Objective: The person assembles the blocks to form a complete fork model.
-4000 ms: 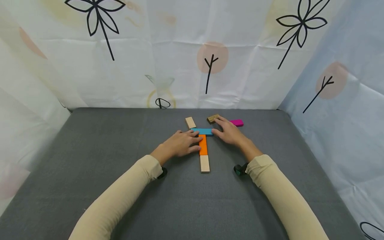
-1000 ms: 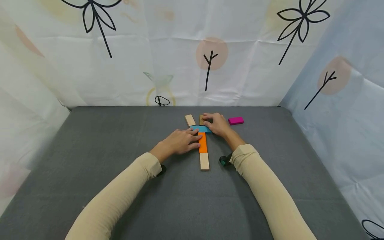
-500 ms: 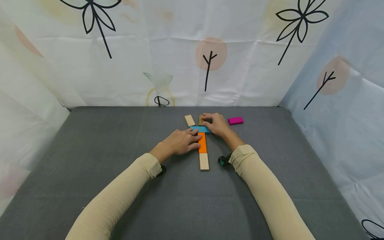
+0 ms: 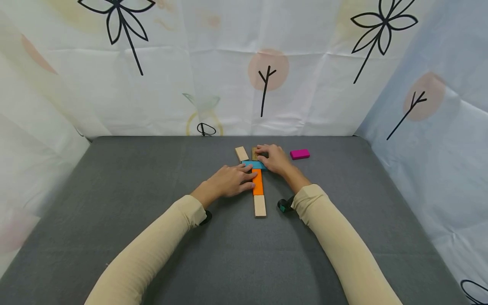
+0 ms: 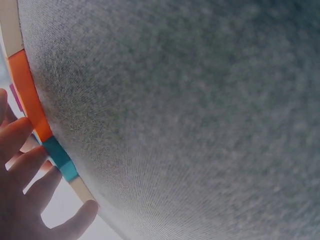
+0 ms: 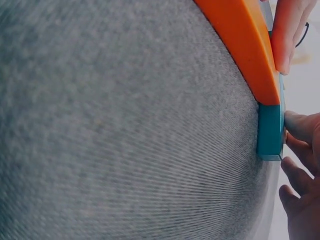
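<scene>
My left hand lies with spread, straight fingers over an orange block and the left part of a blue block. The blue block is set crosswise against the orange one's far end. Behind it, my right hand holds a brown wooden block between thumb and fingers, partly covered by them. A pale wooden block continues the orange one toward me. Another pale block slants away from the blue block's left end. In the right wrist view, the right fingers are by the blue block; the brown block is hidden.
A magenta block lies apart, right of the right hand. All the blocks are on a grey cloth-covered table. A printed white curtain rises behind the table's far edge, with further curtain at both sides.
Since the oldest frame, my right hand has moved left with the brown block, turning it from aslant to end-on behind the blue block. Over the last second both hands stay nearly still.
</scene>
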`<control>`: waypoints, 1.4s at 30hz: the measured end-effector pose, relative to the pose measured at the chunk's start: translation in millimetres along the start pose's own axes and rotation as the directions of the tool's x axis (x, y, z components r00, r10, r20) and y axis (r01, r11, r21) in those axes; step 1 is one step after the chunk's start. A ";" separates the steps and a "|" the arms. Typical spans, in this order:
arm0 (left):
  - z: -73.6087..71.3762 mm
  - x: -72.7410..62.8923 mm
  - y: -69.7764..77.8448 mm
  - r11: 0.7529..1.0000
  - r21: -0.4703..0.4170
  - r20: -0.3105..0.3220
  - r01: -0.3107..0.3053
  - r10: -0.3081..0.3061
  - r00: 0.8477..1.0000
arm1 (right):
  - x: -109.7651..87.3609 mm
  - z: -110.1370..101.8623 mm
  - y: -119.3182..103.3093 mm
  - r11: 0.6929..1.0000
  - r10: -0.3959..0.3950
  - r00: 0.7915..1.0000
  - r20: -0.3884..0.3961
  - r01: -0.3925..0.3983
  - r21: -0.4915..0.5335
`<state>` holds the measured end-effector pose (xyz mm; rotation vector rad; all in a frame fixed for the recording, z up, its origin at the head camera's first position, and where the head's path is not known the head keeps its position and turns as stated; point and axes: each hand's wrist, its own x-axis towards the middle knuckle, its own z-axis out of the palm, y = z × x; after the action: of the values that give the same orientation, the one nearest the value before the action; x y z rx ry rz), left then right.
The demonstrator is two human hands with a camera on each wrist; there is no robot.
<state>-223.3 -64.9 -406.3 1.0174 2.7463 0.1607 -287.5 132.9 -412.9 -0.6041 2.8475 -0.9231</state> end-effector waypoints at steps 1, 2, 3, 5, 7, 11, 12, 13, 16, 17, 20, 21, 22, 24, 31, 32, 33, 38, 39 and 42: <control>-0.1 0.2 0.3 1.000 -0.001 0.001 0.001 -0.001 1.000 | 0.1 -0.6 0.0 1.000 0.000 1.000 0.006 0.000 -0.001; -0.2 0.3 0.6 1.000 -0.002 0.002 0.002 -0.002 1.000 | 0.2 -1.3 0.1 1.000 -0.003 1.000 0.010 0.004 -0.005; -0.3 0.4 0.9 1.000 -0.001 0.002 0.001 -0.001 1.000 | 0.4 -1.9 0.5 1.000 -0.005 1.000 0.015 0.005 -0.007; -0.5 0.5 1.6 1.000 -0.002 0.001 -0.004 0.004 1.000 | 0.5 -3.3 1.3 1.000 -0.007 1.000 0.022 0.007 -0.011; -0.4 0.7 2.1 1.000 -0.003 -0.002 -0.010 0.010 1.000 | 0.3 -4.7 2.3 1.000 -0.004 1.000 0.027 0.004 -0.012; -0.3 0.8 2.5 1.000 -0.002 -0.005 -0.011 0.011 1.000 | 0.2 -5.7 3.3 1.000 -0.007 0.999 0.035 0.008 -0.017; -0.3 0.7 2.4 1.000 -0.002 -0.005 -0.011 0.011 1.000 | 0.1 -5.7 3.3 1.000 -0.008 0.999 0.040 0.009 -0.022; -0.5 0.5 2.4 1.000 -0.002 -0.005 -0.011 0.011 1.000 | 0.0 -5.7 3.1 1.000 -0.011 0.999 0.044 0.012 -0.028; -0.7 0.2 1.9 1.000 0.002 -0.010 -0.012 0.012 1.000 | -0.2 -5.4 3.1 0.999 -0.027 0.998 0.054 0.029 -0.044; -0.7 0.1 1.7 1.000 0.004 -0.010 -0.013 0.013 1.000 | -0.3 -5.4 3.4 0.998 -0.032 0.998 0.055 0.034 -0.050; -0.6 -0.1 1.2 1.000 0.005 -0.006 -0.012 0.012 1.000 | -2.2 -7.2 6.4 0.997 -0.033 0.999 0.042 0.035 -0.064; -0.6 -0.1 1.1 1.000 0.004 -0.003 -0.012 0.012 1.000 | -3.3 -8.3 8.1 0.997 -0.028 0.999 0.031 0.030 -0.074; -0.7 0.1 1.1 1.000 0.003 -0.001 -0.013 0.013 1.000 | -4.9 -10.1 9.8 0.996 -0.017 1.000 0.020 0.019 -0.088; -0.8 0.2 1.2 1.000 0.001 0.000 -0.015 0.015 1.000 | -9.2 -14.5 13.6 0.992 0.012 1.000 -0.011 -0.013 -0.123; -1.4 0.0 1.5 1.000 0.000 -0.001 -0.017 0.017 1.000 | -26.8 -31.3 31.4 0.954 0.139 0.976 -0.169 -0.177 -0.240; -1.2 -0.1 1.4 1.000 -0.002 -0.004 -0.018 0.018 1.000 | -28.7 -33.7 34.5 0.948 0.157 0.968 -0.197 -0.204 -0.246; -1.3 -0.3 1.5 1.000 -0.004 -0.004 -0.018 0.018 1.000 | -30.7 -36.1 37.4 0.942 0.170 0.960 -0.223 -0.225 -0.250; -0.1 -0.4 0.7 1.000 -0.002 -0.004 -0.016 0.016 1.000 | -39.7 -45.1 49.7 0.916 0.210 0.928 -0.307 -0.296 -0.269; -0.1 -0.4 0.6 1.000 -0.003 -0.003 -0.015 0.015 1.000 | -41.6 -46.0 51.6 0.911 0.217 0.925 -0.313 -0.307 -0.274; 0.4 -0.8 0.1 1.000 -0.009 -0.006 -0.017 0.017 1.000 | -46.1 -47.2 55.9 0.901 0.237 0.917 -0.322 -0.331 -0.280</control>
<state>-222.5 -65.3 -406.6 1.0403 2.7401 0.1783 -273.8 218.2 -408.7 -0.0602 3.2557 -0.5203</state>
